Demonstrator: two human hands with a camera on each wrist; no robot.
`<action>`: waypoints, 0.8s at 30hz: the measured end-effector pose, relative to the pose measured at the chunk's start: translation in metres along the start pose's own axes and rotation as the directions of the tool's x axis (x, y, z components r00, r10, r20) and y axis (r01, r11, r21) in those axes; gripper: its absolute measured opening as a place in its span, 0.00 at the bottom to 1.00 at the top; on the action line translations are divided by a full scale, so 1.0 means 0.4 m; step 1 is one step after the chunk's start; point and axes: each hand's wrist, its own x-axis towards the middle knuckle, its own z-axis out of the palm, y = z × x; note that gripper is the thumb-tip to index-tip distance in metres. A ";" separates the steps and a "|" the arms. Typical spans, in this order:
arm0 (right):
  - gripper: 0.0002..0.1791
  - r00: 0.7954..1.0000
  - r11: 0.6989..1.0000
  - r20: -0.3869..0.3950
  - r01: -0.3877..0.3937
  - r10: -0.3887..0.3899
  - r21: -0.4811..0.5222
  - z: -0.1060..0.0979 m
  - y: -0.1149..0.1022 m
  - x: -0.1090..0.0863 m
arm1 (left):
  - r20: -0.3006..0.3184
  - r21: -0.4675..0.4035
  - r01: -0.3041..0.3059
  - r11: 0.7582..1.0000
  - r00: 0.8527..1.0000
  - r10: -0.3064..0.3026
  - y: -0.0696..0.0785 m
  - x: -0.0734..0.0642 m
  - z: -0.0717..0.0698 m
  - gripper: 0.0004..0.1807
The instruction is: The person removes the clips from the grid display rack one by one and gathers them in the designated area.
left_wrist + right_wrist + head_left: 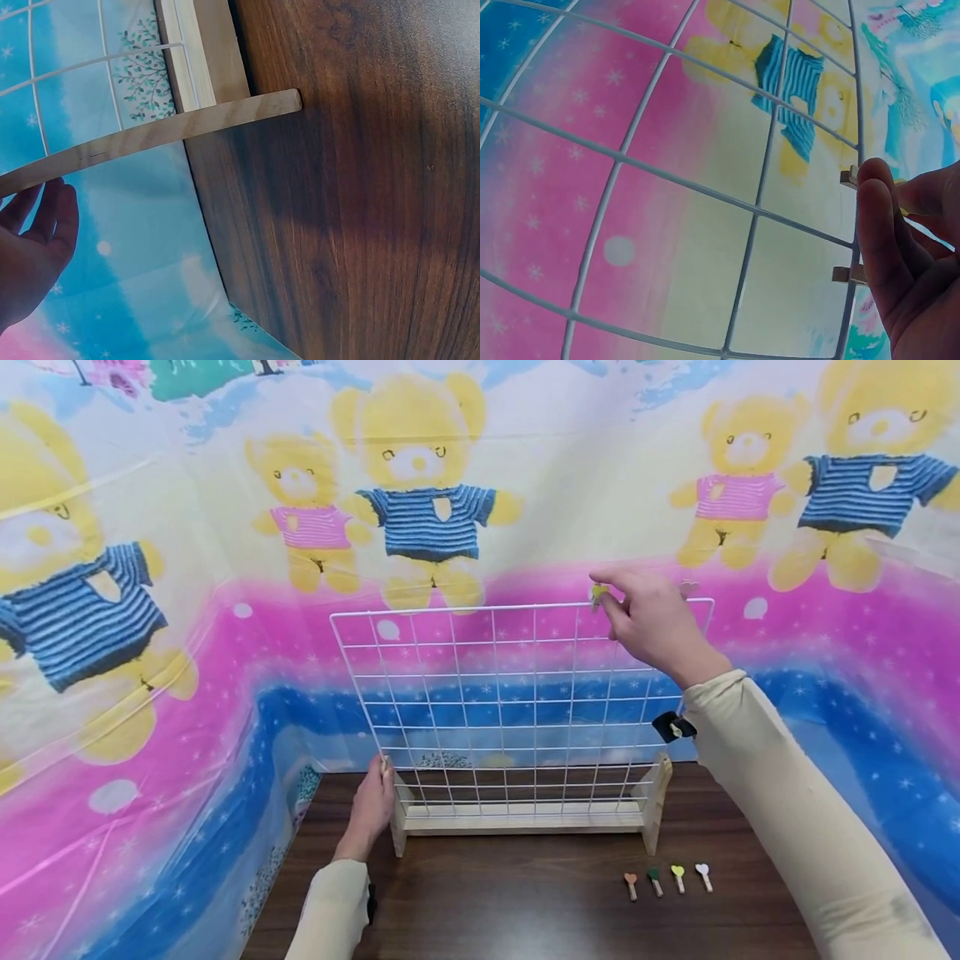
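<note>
A white wire grid (491, 702) stands upright in a pale wooden stand (525, 822). My right hand (660, 618) pinches a small clothespin with a yellow heart (599, 592) at the grid's top wire, right of its middle. The right wrist view shows the wooden jaws of this clothespin (847, 178) over the wire. A second clothespin (841, 274) sits on the same wire beside the hand; its pink heart (688, 587) shows behind the hand in the head view. With my left hand (371, 802) I hold the stand's left upright (135, 139) near its top.
Several clothespins lie in a row on the dark wooden table (487, 893), front right: an orange heart (631, 885), a dark green one (656, 881), a yellow one (678, 877) and a white one (703, 876). A bear-printed cloth (570, 518) hangs behind and around the table.
</note>
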 end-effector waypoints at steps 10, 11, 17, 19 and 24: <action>0.21 0.990 0.985 0.056 -0.133 0.128 0.105 0.014 0.005 0.006 | 0.004 -0.013 0.025 1.000 1.000 -0.025 -0.001 -0.004 0.000 0.22; 0.21 0.990 0.985 0.053 -0.137 0.131 0.109 0.015 0.005 0.006 | 0.007 -0.015 0.028 0.999 1.000 -0.028 -0.001 -0.004 0.000 0.22; 0.15 0.989 0.981 0.034 -0.148 0.145 0.123 0.013 0.002 0.009 | 0.009 -0.014 0.032 0.999 0.999 -0.032 -0.002 0.000 0.002 0.23; 0.14 0.988 0.981 0.031 -0.154 0.152 0.118 0.013 0.001 0.009 | 0.004 -0.011 0.026 1.000 1.000 -0.026 -0.002 0.001 0.003 0.23; 0.13 0.991 0.986 -0.007 -0.133 0.135 0.099 0.015 0.001 0.009 | 0.002 -0.010 0.023 1.000 1.000 -0.023 0.000 0.000 0.000 0.23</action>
